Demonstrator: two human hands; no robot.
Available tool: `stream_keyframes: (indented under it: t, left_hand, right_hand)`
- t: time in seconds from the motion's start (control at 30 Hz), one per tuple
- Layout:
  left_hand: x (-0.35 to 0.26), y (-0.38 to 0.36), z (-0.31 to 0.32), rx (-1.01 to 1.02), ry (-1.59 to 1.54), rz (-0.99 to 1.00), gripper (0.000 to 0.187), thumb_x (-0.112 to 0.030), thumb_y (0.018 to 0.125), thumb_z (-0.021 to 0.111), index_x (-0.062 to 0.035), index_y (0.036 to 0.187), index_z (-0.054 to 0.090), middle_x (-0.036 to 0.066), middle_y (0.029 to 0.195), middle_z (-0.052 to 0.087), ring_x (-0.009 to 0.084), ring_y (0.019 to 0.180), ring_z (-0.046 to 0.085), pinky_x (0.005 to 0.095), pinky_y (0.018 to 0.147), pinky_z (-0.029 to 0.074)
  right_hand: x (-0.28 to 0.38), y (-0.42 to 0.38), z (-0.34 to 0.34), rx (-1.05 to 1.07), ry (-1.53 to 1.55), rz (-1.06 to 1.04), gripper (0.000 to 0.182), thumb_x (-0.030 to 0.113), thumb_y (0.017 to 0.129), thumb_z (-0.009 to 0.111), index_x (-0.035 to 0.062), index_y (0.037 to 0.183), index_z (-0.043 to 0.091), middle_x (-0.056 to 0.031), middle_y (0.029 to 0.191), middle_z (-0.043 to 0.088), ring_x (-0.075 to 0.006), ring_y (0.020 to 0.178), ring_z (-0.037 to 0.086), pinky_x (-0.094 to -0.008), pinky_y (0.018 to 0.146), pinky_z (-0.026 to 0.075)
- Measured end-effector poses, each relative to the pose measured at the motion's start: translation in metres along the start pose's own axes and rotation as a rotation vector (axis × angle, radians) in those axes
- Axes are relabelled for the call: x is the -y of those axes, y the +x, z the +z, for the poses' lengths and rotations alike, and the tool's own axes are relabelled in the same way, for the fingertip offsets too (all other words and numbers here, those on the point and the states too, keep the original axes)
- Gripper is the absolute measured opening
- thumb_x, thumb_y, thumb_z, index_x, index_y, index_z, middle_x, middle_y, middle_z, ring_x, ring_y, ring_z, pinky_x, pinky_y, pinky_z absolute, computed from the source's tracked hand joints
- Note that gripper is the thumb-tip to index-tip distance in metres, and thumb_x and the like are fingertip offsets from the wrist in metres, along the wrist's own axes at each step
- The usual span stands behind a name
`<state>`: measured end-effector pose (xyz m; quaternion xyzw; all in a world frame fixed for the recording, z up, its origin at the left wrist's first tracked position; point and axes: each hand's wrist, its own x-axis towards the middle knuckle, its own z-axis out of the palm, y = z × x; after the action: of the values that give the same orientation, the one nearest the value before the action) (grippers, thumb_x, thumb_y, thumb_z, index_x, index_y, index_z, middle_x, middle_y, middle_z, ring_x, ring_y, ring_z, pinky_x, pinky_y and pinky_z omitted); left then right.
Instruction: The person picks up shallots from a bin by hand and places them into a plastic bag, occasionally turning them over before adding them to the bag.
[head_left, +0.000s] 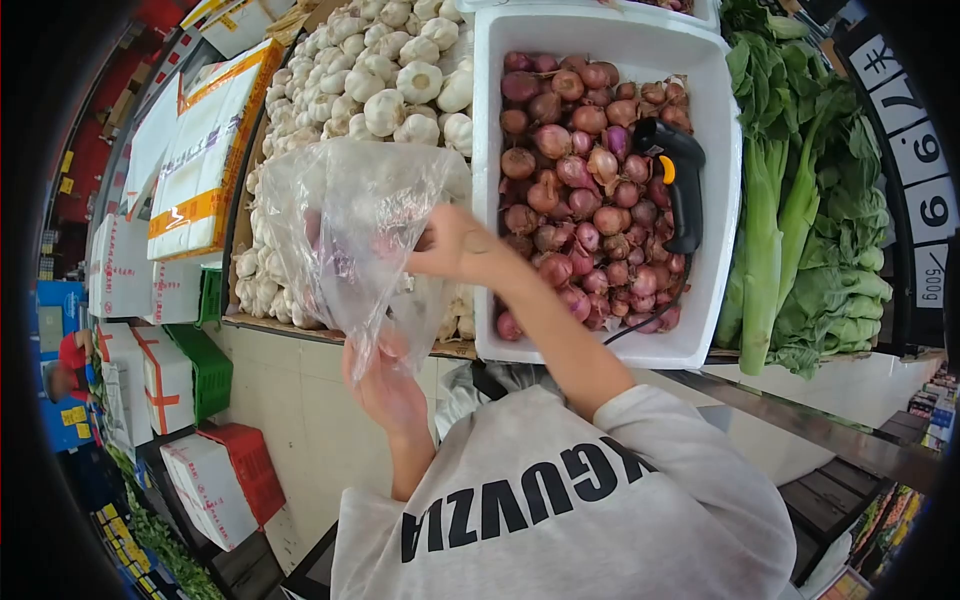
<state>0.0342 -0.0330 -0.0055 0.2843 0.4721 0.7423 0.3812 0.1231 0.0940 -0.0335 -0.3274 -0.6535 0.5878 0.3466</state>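
Note:
A clear plastic bag (pixel 350 185) spreads out above the garlic, with a few blurred reddish-purple shapes showing through its film. My left hand (pixel 385 385) is closed around the bag's narrow, gathered lower part. At the bag's right side, my right hand (pixel 455 245) has its fingers curled against the plastic; the fingertips are partly hidden by it. Just right of that hand is a white foam box (pixel 715 250) of small red onions (pixel 590 205). A black handheld scanner (pixel 684 190) with an orange trigger lies on the onions, its cable running down the box.
Heaped garlic (pixel 385 110) fills the display left of the foam box. Leafy green vegetables (pixel 780 230) lie to its right, beside a price sign (pixel 925 160). Taped foam boxes (pixel 195 170) and a red crate (pixel 250 475) stand at left. A person (pixel 72 365) is at far left.

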Motion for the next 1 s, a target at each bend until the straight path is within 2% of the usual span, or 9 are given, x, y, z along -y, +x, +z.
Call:
stream_keyframes:
  t: [0.13,0.17,0.23,0.43,0.47,0.5,0.7,0.73,1.0]
  left_hand:
    - [0.003,-0.007,-0.016,0.005,0.038,0.048,0.013,-0.013,0.081,0.042,-0.0037,0.072,0.043,0.002,0.066,0.040,0.0099,0.063,0.038,0.0233,0.059,0.029]
    - [0.004,-0.009,-0.019,-0.005,0.039,0.047,0.013,-0.013,0.081,0.042,-0.0037,0.072,0.043,0.002,0.066,0.040,0.0098,0.063,0.038,0.0232,0.059,0.029]
    - [0.001,-0.014,-0.014,-0.053,0.038,0.041,0.013,-0.013,0.081,0.041,-0.0035,0.073,0.044,0.002,0.066,0.041,0.0095,0.063,0.038,0.0231,0.059,0.029]
    - [0.005,-0.017,-0.016,-0.075,0.063,0.036,0.012,-0.013,0.081,0.041,-0.0024,0.077,0.046,0.002,0.069,0.044,0.0090,0.065,0.039,0.0227,0.061,0.030]
    - [0.005,-0.017,-0.016,-0.042,0.060,0.031,0.013,-0.013,0.081,0.041,-0.0021,0.079,0.046,0.003,0.070,0.045,0.0089,0.066,0.039,0.0225,0.061,0.030]
    - [0.004,-0.017,-0.015,-0.037,0.058,0.034,0.013,-0.013,0.081,0.041,-0.0021,0.079,0.046,0.003,0.070,0.045,0.0089,0.066,0.039,0.0225,0.061,0.030]
    - [0.001,-0.011,-0.014,-0.032,0.010,0.067,0.015,-0.013,0.082,0.040,-0.0004,0.083,0.048,0.003,0.074,0.047,0.0102,0.070,0.043,0.0233,0.066,0.033]
    - [0.001,-0.010,-0.014,-0.064,0.003,0.072,0.016,-0.013,0.082,0.040,0.0001,0.085,0.048,0.003,0.076,0.048,0.0105,0.071,0.044,0.0235,0.067,0.034]
    - [0.001,-0.007,-0.020,-0.033,-0.022,0.084,0.018,-0.013,0.082,0.041,0.0013,0.091,0.049,0.003,0.079,0.048,0.0096,0.073,0.044,0.0238,0.067,0.034]
  right_hand:
    - [-0.005,0.002,0.023,-0.238,-0.051,-0.309,0.030,0.020,0.065,0.062,-0.0007,0.086,0.056,-0.0160,0.074,0.058,-0.0219,0.065,0.056,-0.0309,0.060,0.044]
    - [-0.005,-0.001,0.019,-0.228,-0.051,-0.309,0.030,0.020,0.065,0.062,-0.0007,0.086,0.056,-0.0160,0.074,0.058,-0.0219,0.065,0.056,-0.0309,0.060,0.044]
    - [-0.004,-0.015,-0.002,-0.187,-0.064,-0.048,0.029,0.020,0.066,0.061,-0.0014,0.085,0.056,-0.0155,0.074,0.059,-0.0220,0.065,0.057,-0.0307,0.061,0.044]
    - [0.007,-0.043,-0.085,-0.624,-0.440,-0.031,0.018,0.013,0.066,0.059,0.0026,0.081,0.057,-0.0113,0.072,0.058,-0.0253,0.066,0.056,-0.0317,0.061,0.044]
    - [-0.003,-0.047,-0.094,-0.631,-0.657,-0.017,0.025,0.012,0.066,0.061,0.0018,0.088,0.056,-0.0108,0.073,0.056,-0.0178,0.064,0.055,-0.0279,0.059,0.044]
    - [-0.011,-0.048,-0.094,-0.636,-0.657,-0.021,0.025,0.012,0.066,0.061,0.0018,0.088,0.056,-0.0108,0.073,0.056,-0.0178,0.064,0.055,-0.0279,0.059,0.044]
    - [-0.031,-0.046,-0.094,-0.392,-0.870,0.125,0.028,0.012,0.064,0.056,0.0065,0.091,0.053,-0.0128,0.086,0.053,-0.0307,0.081,0.052,-0.0361,0.072,0.042]
    - [-0.033,-0.044,-0.090,-0.444,-0.869,0.092,0.016,0.009,0.066,0.050,0.0093,0.081,0.052,-0.0123,0.084,0.050,-0.0313,0.076,0.053,-0.0390,0.067,0.043]
    - [-0.017,-0.047,-0.085,-0.493,-0.801,0.187,0.021,0.012,0.062,0.055,0.0084,0.082,0.052,-0.0115,0.077,0.056,-0.0299,0.074,0.055,-0.0378,0.065,0.044]
